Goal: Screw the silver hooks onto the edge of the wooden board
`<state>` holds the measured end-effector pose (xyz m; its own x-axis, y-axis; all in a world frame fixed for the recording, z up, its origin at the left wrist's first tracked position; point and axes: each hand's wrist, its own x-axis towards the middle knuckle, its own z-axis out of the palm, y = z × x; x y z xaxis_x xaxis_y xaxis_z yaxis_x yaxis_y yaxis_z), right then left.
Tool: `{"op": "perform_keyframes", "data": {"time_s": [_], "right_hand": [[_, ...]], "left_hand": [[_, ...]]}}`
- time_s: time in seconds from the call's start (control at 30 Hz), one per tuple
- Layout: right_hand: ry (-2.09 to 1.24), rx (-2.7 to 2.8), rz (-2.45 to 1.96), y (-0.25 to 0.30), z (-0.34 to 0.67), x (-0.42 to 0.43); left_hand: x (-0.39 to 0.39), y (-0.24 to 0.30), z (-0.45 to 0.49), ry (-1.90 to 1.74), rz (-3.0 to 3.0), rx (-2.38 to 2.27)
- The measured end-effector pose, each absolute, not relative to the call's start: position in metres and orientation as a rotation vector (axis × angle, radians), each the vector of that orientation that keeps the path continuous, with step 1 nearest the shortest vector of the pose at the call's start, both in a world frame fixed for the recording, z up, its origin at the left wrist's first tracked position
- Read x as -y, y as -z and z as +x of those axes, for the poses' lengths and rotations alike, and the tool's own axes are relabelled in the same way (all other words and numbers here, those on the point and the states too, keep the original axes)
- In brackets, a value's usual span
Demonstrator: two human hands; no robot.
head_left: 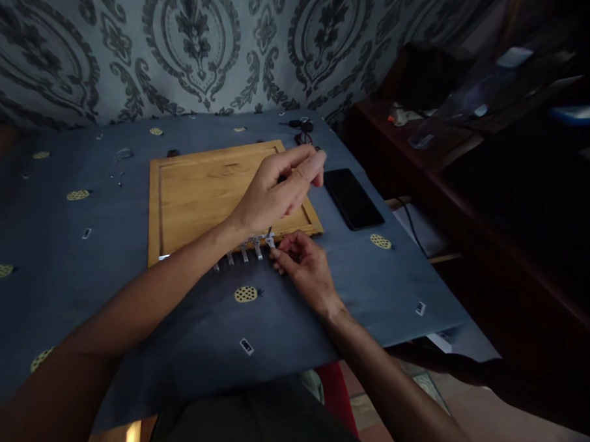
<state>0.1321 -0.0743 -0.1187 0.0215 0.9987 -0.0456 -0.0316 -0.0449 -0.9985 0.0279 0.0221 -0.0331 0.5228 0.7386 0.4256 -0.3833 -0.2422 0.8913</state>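
Observation:
My left hand [283,184] is raised over the right part of a wooden board [200,186]. Its fingers are closed in a pinch, and what they hold, if anything, is too small to make out. A row of several small clear plastic clips [244,252] runs along the board's near edge; my left forearm hides part of it. Lower down, at the right end of that row, my right hand [304,266] has thumb and fingers closed about the last clear clip [270,241]. A thin dark bit sticks up at that clip.
A black phone [353,199] lies right of the board, with a dark cable [303,132] behind it. Small clear pieces [122,154] lie at the back left of the blue tablecloth [105,255]. A dark wooden cabinet [419,157] stands at the right, beyond the table edge.

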Motion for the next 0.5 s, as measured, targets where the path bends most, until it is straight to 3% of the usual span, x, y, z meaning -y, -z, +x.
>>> {"op": "perform_keyframes", "data": {"time_s": [0.23,0.5], "right_hand": [[-1.229,1.154,-1.234,0.119,0.132,0.074],[-1.249,1.128,-1.228,0.117,0.132,0.075]], "left_hand": [[-0.017,0.033,0.026,-0.985,1.501,-0.279],[-0.004,-0.018,0.006,-1.481,1.339,-0.351]]}}
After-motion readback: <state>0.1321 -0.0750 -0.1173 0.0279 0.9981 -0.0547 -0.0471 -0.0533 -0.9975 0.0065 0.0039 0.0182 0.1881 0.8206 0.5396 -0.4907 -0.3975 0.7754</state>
